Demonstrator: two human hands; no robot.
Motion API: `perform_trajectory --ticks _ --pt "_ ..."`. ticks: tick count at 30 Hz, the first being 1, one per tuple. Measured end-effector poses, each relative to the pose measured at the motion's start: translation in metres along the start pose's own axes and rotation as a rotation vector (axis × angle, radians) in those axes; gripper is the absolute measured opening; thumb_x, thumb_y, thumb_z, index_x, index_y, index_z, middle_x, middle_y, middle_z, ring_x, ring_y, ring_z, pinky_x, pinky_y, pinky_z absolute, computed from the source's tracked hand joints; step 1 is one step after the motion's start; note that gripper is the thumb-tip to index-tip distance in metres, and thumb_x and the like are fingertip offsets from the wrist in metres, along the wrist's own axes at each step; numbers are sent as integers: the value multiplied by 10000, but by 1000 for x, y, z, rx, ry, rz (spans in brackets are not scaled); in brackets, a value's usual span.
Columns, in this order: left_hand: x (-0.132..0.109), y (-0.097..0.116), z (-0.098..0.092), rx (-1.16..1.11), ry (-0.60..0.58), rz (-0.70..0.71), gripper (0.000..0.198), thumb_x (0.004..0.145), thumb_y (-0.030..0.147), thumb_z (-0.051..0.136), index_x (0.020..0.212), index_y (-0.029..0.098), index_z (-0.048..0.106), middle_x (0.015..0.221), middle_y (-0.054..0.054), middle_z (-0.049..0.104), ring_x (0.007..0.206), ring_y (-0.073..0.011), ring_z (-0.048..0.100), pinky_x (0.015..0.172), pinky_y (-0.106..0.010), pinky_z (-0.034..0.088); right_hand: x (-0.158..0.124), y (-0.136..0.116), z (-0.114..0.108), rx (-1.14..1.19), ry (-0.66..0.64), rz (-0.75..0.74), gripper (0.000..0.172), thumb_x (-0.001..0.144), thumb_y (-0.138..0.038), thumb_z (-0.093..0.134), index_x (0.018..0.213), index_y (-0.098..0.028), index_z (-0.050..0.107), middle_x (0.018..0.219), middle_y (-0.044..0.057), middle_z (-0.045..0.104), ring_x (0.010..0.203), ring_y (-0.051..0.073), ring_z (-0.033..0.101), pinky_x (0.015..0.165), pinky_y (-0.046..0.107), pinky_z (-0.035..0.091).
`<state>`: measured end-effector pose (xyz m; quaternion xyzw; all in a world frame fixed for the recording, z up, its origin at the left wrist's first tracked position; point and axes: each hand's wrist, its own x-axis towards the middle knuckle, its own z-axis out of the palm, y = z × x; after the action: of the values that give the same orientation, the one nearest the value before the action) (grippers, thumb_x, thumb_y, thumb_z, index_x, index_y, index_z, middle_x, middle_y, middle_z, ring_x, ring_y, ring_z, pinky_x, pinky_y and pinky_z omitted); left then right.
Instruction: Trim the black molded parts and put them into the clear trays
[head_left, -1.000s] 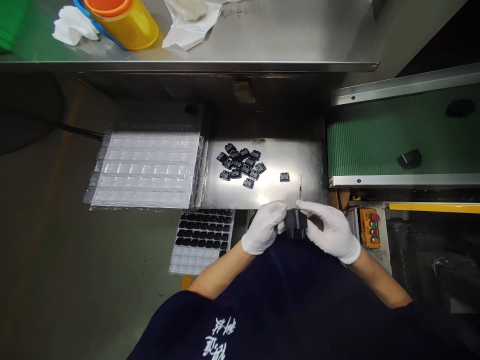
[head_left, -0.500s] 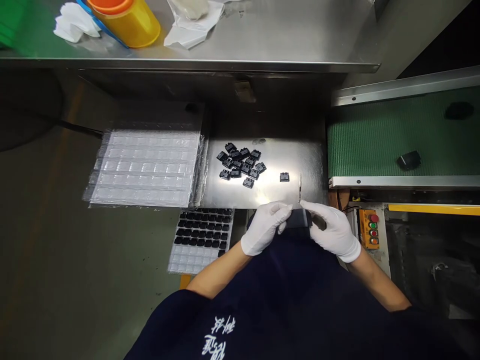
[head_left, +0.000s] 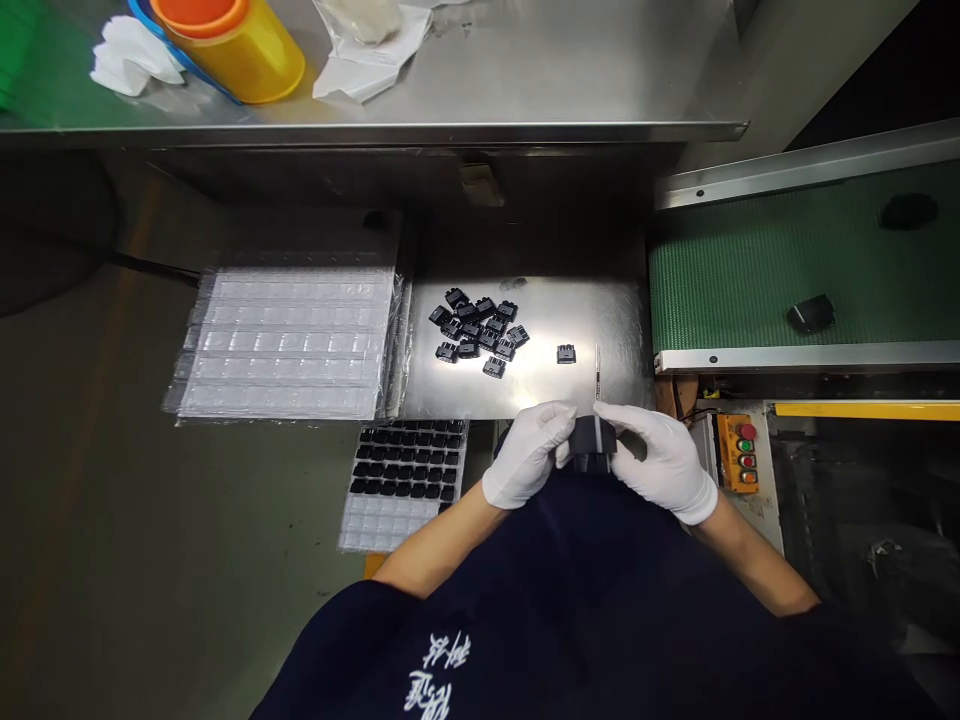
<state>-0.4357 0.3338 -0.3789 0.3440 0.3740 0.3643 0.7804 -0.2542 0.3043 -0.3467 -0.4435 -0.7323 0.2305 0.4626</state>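
Between my two white-gloved hands is a black plastic part [head_left: 593,436] with a curved, glossy face. My left hand [head_left: 529,455] pinches its left edge with thumb and fingers. On the opposite edge my right hand [head_left: 660,460] grips it, fingers curled behind. A slim metal knife-like tool [head_left: 598,372] points away from me beside my right fingertips; whether that hand holds it too I cannot make out. One small black connector-like piece [head_left: 566,354] lies alone on the steel table [head_left: 540,395]. Left of it is a loose pile of similar black pieces [head_left: 480,330].
Clear plastic trays [head_left: 292,340] are stacked at the left. Below them, a lower tray [head_left: 390,515] carries rows of black parts. At right, a green conveyor belt [head_left: 720,270] bears a dark part [head_left: 811,314], above a button box [head_left: 739,455]. A steel shelf [head_left: 540,70] spans the back.
The black part has turned in my hands, so its curved face and lower edge show more. Both hands stay nearly in place. The whole view has shifted slightly.
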Motion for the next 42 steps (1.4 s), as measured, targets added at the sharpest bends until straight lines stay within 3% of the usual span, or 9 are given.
perform_trajectory --ticks 7,10,14,19,24,30,35,39,42 --pt "1 2 0 21 11 17 508 871 600 762 679 176 559 463 75 425 433 -72 329 485 -249 265 -6 14 -2 -79 -13 -71 649 891 -61 598 1494 -298 558 985 19 789 792 180 752 717 309 641" --pt "2 4 0 55 8 -11 515 899 589 736 657 181 536 452 71 434 430 -76 345 491 -250 264 -6 22 -5 -150 -80 -170 703 848 -20 574 1488 -310 546 1096 44 776 861 190 746 738 327 630" --pt "2 10 1 149 -26 -44 600 969 591 644 557 188 477 411 47 421 422 -88 374 514 -267 278 -5 27 -8 -281 -142 -222 546 819 -17 588 1286 -287 670 1200 70 753 987 217 736 781 347 621" --pt "-1 18 3 266 -12 -51 660 998 635 549 515 187 494 430 12 457 470 -103 422 550 -272 329 -11 30 -7 -214 -75 -121 398 881 -147 695 1257 -278 684 1165 70 762 1005 213 749 827 338 638" --pt "-4 18 8 199 49 -157 487 691 539 913 703 174 591 568 51 553 498 -85 435 505 -237 316 -21 32 4 -183 1 -89 488 852 -155 721 1322 -262 645 1095 70 773 989 231 764 846 356 654" --pt "-3 10 9 257 35 -41 531 863 593 748 588 181 556 488 36 534 477 -87 432 537 -248 354 -26 27 15 -142 40 43 304 864 -209 761 1159 -249 699 1002 58 770 876 211 763 782 329 654" --pt "-1 8 7 233 15 -7 526 908 597 699 610 180 580 508 23 555 462 -88 438 509 -248 359 -27 22 17 -72 63 175 215 847 -261 812 1038 -218 722 958 61 760 859 200 754 811 317 646" --pt "-1 8 2 250 124 46 443 905 558 720 710 164 676 522 32 543 479 -96 454 507 -244 373 -31 23 16 95 35 365 249 813 -301 840 1020 -222 726 928 37 761 813 191 740 764 311 640" --pt "-4 7 -5 265 225 151 329 869 482 786 798 169 711 665 3 651 596 -129 583 604 -265 486 -32 26 14 334 13 538 338 771 -333 879 1045 -220 715 936 32 765 814 193 741 729 306 638"
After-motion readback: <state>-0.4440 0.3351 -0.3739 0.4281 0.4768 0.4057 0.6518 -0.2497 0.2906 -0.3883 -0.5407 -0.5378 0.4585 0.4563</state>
